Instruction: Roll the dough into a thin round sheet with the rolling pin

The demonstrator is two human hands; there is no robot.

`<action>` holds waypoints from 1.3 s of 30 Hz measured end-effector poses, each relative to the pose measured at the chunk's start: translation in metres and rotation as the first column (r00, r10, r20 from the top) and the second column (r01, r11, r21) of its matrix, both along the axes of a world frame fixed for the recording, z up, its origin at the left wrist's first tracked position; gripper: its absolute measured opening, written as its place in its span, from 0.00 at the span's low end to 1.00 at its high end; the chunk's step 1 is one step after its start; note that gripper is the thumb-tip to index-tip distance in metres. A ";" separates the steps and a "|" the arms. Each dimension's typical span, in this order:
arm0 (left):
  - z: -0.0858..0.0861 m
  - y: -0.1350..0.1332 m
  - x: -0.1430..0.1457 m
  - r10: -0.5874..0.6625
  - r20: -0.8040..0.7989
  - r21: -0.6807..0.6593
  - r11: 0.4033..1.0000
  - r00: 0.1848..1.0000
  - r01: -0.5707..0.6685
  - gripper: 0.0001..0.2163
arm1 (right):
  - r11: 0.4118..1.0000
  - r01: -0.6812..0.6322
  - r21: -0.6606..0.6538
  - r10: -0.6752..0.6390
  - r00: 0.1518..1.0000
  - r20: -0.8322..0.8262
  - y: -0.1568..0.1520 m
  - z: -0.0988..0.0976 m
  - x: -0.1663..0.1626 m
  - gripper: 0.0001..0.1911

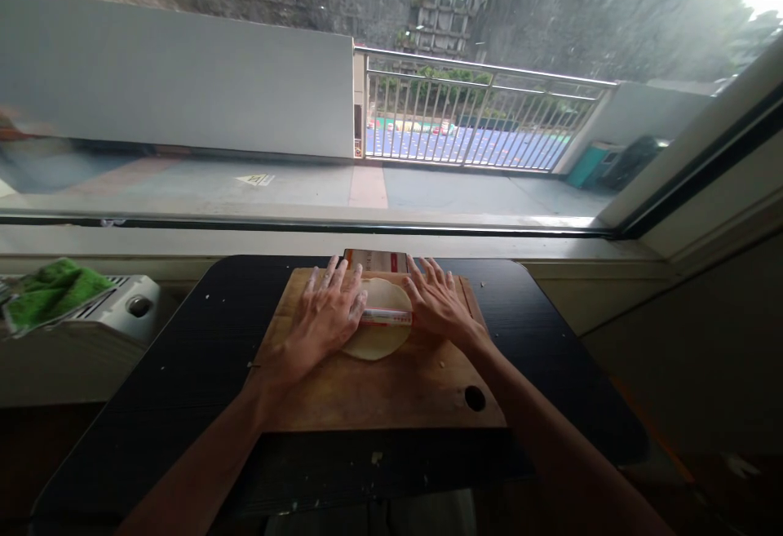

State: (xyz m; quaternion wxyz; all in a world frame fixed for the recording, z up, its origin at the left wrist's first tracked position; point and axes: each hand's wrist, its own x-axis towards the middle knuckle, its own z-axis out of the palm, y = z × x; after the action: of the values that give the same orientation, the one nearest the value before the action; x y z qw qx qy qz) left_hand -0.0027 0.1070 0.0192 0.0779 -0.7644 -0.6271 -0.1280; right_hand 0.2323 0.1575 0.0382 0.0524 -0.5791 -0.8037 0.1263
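On the wooden cutting board (373,399) lies a thin round sheet of pale dough (374,347). A slim roller-like cylinder (387,317) with red and white printing crosses the dough from side to side. My left hand (330,307), dusted with white flour, lies flat over the cylinder's left end with its fingers stretched forward. Over the right end rests my right hand (435,299), palm down, fingers extended and slightly spread. Both ends of the cylinder are hidden under the hands. Neither hand is wrapped round it.
The board sits on a black table (183,373) with crumbs. A printed packet or box (375,260) is behind the board. To the left, a green cloth (58,291) lies on a white appliance (131,307). A window and sill (294,244) stand beyond the table.
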 end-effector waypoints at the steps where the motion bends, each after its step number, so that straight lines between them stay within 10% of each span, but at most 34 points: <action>1: -0.001 -0.002 0.000 0.004 0.009 0.004 1.000 1.000 -0.004 0.28 | 1.000 -0.005 0.004 0.005 1.000 0.000 -0.010 -0.001 0.001 0.36; 10: -0.002 -0.009 -0.008 -0.073 0.027 -0.051 0.996 0.997 0.074 0.27 | 0.962 -0.011 0.273 -0.015 0.996 0.092 -0.080 -0.010 -0.010 0.34; 26: -0.014 0.061 -0.040 -0.030 -0.104 -0.097 0.995 0.994 0.020 0.29 | 0.989 0.041 0.141 -0.051 0.996 0.070 0.034 0.006 -0.008 0.35; 39: -0.034 -0.027 -0.047 -0.058 0.019 0.030 0.998 0.998 0.057 0.31 | 0.933 -0.164 0.319 0.143 0.986 0.087 -0.043 -0.001 0.000 0.35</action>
State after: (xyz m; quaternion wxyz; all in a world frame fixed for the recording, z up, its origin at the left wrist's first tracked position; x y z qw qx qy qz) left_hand -0.0498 0.0796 -0.0151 0.0790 -0.7796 -0.6037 -0.1470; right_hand 0.2320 0.1145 0.0376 0.1123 -0.5016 -0.8575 -0.0223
